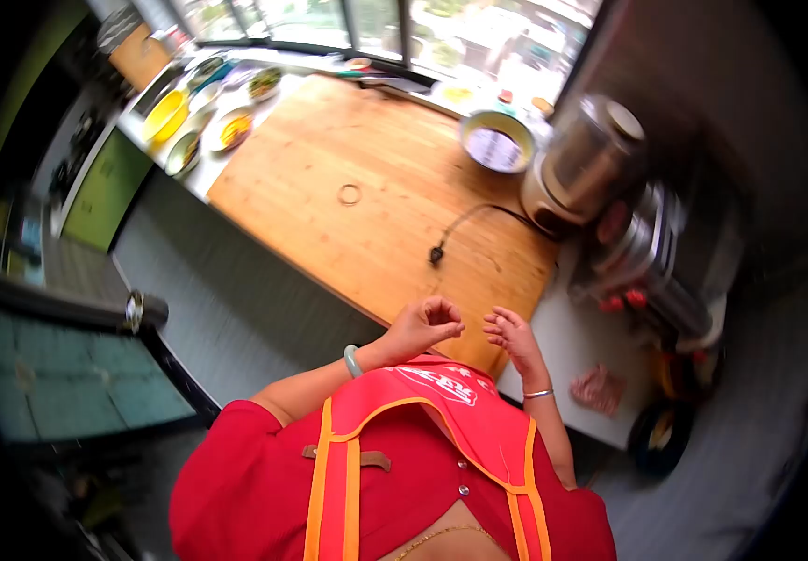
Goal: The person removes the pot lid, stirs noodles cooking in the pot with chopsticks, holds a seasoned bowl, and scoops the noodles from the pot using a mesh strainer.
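Note:
My left hand [427,325], with a pale bangle on its wrist, is raised at the near edge of the wooden board [329,140]. Its fingers curl round toward the thumb; anything held there is too small to make out. Just to the right is my right hand [511,337], a silver bangle below it, its fingers loosely bent and apart with nothing visible in them. The hands do not touch. Below them is a red apron [432,388] with orange trim. A black plug [436,254] on a cord and a thin ring [349,194] lie on the board.
A bowl [497,142] stands at the board's far right, beside a steel-topped appliance [586,154]. Another appliance [656,271] and a pinkish bag [597,389] are on the right. Several food dishes and a yellow bowl [166,116] sit at the far left, near the windows.

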Tool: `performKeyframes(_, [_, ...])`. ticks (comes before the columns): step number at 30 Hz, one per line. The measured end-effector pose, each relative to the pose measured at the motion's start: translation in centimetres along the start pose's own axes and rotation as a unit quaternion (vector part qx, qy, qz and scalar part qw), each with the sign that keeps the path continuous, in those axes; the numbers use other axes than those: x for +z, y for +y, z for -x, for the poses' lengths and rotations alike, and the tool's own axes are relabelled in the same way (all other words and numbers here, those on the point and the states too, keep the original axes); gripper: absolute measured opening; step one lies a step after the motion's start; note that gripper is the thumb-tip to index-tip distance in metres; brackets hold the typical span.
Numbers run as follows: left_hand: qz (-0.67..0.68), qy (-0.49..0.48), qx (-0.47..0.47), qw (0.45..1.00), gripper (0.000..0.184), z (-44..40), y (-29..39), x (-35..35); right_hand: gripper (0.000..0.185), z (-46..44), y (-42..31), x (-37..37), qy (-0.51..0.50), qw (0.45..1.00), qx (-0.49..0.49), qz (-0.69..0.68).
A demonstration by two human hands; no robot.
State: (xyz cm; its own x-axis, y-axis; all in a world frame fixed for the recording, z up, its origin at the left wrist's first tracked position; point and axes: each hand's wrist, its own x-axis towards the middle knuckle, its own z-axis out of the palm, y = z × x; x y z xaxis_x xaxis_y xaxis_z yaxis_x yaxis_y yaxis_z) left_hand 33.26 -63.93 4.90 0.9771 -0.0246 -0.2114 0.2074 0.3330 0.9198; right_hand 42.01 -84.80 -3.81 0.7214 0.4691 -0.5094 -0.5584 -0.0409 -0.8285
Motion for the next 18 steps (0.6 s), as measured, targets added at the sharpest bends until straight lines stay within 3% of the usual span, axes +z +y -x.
performKeyframes(2, [0.010, 0.050, 0.001, 0.999, 0.010, 1.8, 0.0, -2.6, 0.034, -4.2, -0.6, 3.5, -0.059, 0.995, 0.001, 0.075])
performKeyframes(4, [0.018, 0.088, 0.003, 0.996, 0.010, 3.8, 0.1, -5.0, 0.036, -8.1, -0.6, 6.4, -0.046, 0.969, -0.100, 0.219])
performKeyframes(5, [0.024, 0.108, 0.013, 0.994, 0.010, 4.8, 0.5, -6.2, 0.036, -10.3, -0.2, 7.4, -0.066, 0.966, -0.100, 0.230])
performKeyframes(7, [0.021, 0.143, 0.009, 0.989, 0.010, 6.8, 1.3, -8.5, 0.037, -14.8, -0.4, 8.7, 0.032, 0.818, -0.316, 0.480])
performKeyframes(12, [-0.013, 0.222, 0.067, 0.973, 0.012, 11.3, 2.1, -15.5, 0.034, -21.4, 0.5, 10.1, 0.006, 0.692, -0.325, 0.645])
performKeyframes(18, [-0.021, 0.346, 0.081, 0.934, 0.012, 19.3, 3.3, -24.3, 0.033, -21.5, 0.6, 12.0, 0.060, 0.724, -0.265, 0.634])
